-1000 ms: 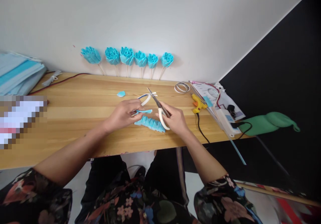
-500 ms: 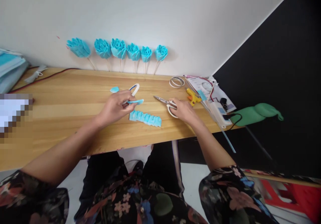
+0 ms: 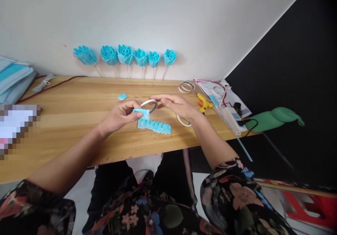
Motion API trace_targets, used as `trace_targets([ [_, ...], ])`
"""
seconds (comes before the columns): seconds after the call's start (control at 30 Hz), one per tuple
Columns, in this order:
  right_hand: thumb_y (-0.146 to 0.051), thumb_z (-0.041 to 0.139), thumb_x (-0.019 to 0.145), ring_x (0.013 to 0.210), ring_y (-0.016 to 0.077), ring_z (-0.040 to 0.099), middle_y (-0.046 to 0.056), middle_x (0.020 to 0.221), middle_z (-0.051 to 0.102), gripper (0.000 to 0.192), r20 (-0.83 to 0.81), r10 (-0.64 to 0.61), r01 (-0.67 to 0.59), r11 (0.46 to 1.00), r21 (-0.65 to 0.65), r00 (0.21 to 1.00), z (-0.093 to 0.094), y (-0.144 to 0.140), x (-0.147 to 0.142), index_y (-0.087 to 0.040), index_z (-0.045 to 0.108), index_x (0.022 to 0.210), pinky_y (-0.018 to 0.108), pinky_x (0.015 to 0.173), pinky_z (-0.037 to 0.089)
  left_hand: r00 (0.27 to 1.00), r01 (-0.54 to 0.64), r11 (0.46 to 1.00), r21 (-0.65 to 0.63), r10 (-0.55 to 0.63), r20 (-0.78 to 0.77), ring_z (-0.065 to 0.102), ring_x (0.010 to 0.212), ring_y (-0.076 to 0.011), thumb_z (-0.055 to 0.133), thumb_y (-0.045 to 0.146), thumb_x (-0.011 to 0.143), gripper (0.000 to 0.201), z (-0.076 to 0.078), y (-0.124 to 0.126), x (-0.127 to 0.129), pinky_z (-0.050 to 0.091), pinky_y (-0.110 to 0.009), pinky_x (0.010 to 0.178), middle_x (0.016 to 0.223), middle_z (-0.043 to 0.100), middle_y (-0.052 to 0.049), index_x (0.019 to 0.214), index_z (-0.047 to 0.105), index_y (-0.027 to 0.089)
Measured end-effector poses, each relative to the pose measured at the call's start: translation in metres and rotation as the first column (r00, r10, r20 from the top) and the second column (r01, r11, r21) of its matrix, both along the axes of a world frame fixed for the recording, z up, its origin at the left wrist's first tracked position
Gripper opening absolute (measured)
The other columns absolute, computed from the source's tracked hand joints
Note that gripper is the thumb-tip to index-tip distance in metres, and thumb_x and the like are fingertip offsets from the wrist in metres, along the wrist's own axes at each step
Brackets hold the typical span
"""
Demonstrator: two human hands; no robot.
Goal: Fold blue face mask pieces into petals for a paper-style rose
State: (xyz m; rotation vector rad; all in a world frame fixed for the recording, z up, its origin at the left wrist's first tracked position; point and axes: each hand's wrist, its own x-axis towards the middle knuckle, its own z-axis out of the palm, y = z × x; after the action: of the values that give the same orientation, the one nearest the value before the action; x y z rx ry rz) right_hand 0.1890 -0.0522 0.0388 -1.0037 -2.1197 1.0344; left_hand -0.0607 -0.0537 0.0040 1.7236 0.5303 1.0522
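Note:
My left hand (image 3: 118, 115) pinches a small folded light-blue piece (image 3: 143, 113), its material not clear, together with a narrow roll of white tape (image 3: 149, 102). Fingers outstretched, my right hand (image 3: 176, 105) is at the right side of that roll; whether it touches the tape is hard to tell. Beneath the right hand lie the scissors, mostly hidden, with one white handle loop (image 3: 183, 121) showing. A row of overlapping folded blue pieces (image 3: 155, 126) rests on the table just below the hands. One loose blue piece (image 3: 121, 96) lies beyond my left hand.
Several blue flowers on sticks (image 3: 125, 56) lean against the wall. Right of my hands are tape rings (image 3: 186, 86), a yellow glue gun (image 3: 204, 101), papers, a power strip (image 3: 233, 119) and a green pouch (image 3: 273, 119). Blue-and-white sheets (image 3: 15, 78) lie at left.
My right hand has let go of the scissors and moved left to the tape roll. The roll and the blue piece in my left hand have shifted right and slightly down.

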Motion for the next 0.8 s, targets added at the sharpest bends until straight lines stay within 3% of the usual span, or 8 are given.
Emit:
trace_targets([
  [0.1,-0.045,0.055,0.096,0.085,0.0156,0.070,0.002,0.091,0.077,0.032,-0.022,-0.063,0.063,0.998,-0.022,0.998,-0.002,0.009,0.001,-0.021,0.076,0.099,0.031,0.082,0.057,1.000,-0.020,1.000,-0.015,0.020,0.000,0.063,0.079,-0.0169,0.076,0.047,0.082,0.034,-0.001,0.004,0.001,0.051,-0.030,0.070,0.088,0.069,-0.007,0.069,0.061,0.019],
  [0.17,-0.046,0.055,0.096,0.078,0.0147,0.069,0.001,0.085,0.076,0.033,-0.042,-0.149,0.150,0.989,0.018,0.988,0.000,0.015,0.008,-0.020,0.076,0.096,0.029,0.076,0.055,0.994,-0.108,0.994,-0.020,0.109,0.006,0.065,0.100,-0.0208,0.077,0.046,0.081,0.034,-0.003,0.009,0.001,0.052,-0.032,0.081,0.111,0.069,-0.010,0.068,0.061,0.019],
  [0.23,-0.044,0.056,0.096,0.079,0.0153,0.068,0.002,0.086,0.076,0.032,-0.003,-0.248,0.247,0.962,0.114,0.969,0.001,0.025,0.018,-0.019,0.076,0.097,0.028,0.075,0.053,0.971,-0.236,0.971,-0.044,0.237,0.035,0.063,0.109,-0.0215,0.077,0.046,0.081,0.032,-0.008,0.015,0.001,0.052,-0.031,0.086,0.120,0.067,-0.009,0.070,0.061,0.019],
  [0.37,-0.032,0.056,0.096,0.084,0.0189,0.068,0.004,0.089,0.078,0.027,0.213,-0.494,0.393,0.836,0.384,0.843,-0.015,0.054,0.035,-0.017,0.078,0.093,0.030,0.081,0.049,0.909,-0.399,0.899,-0.184,0.413,0.050,0.065,0.094,-0.0184,0.076,0.044,0.080,0.027,-0.022,0.025,0.001,0.051,-0.029,0.078,0.104,0.071,-0.006,0.078,0.064,0.020],
  [0.43,-0.027,0.055,0.096,0.096,0.0210,0.069,0.006,0.100,0.079,0.025,0.325,-0.531,0.375,0.819,0.435,0.783,-0.029,0.063,0.042,-0.018,0.078,0.099,0.032,0.089,0.048,0.900,-0.421,0.873,-0.248,0.435,0.004,0.064,0.079,-0.0157,0.074,0.042,0.081,0.025,-0.027,0.027,0.001,0.050,-0.028,0.071,0.084,0.070,-0.003,0.078,0.063,0.020],
  [0.57,-0.022,0.051,0.097,0.112,0.0237,0.067,0.010,0.120,0.076,0.030,0.378,-0.570,0.385,0.799,0.462,0.730,-0.049,0.056,0.054,-0.017,0.075,0.114,0.034,0.096,0.047,0.900,-0.415,0.857,-0.307,0.435,-0.004,0.058,0.063,-0.0118,0.073,0.039,0.081,0.024,-0.030,0.027,0.001,0.046,-0.026,0.063,0.070,0.066,0.000,0.075,0.060,0.019],
  [0.67,-0.027,0.053,0.096,0.096,0.0235,0.071,0.008,0.105,0.079,0.028,0.410,-0.604,0.450,0.791,0.415,0.683,-0.052,0.032,0.059,-0.020,0.077,0.108,0.033,0.084,0.049,0.901,-0.404,0.852,-0.332,0.433,0.017,0.057,0.061,-0.0108,0.072,0.036,0.081,0.022,-0.027,0.025,0.002,0.046,-0.026,0.062,0.071,0.066,0.000,0.074,0.059,0.019],
  [0.8,-0.025,0.063,0.089,0.085,0.0201,0.071,0.004,0.094,0.080,0.017,0.404,-0.571,0.484,0.821,0.303,0.715,-0.054,0.007,0.054,-0.021,0.078,0.097,0.031,0.078,0.049,0.912,-0.385,0.857,-0.343,0.411,0.004,0.057,0.060,-0.0108,0.071,0.035,0.081,0.022,-0.025,0.023,0.004,0.048,-0.026,0.064,0.068,0.065,0.000,0.072,0.059,0.019],
])
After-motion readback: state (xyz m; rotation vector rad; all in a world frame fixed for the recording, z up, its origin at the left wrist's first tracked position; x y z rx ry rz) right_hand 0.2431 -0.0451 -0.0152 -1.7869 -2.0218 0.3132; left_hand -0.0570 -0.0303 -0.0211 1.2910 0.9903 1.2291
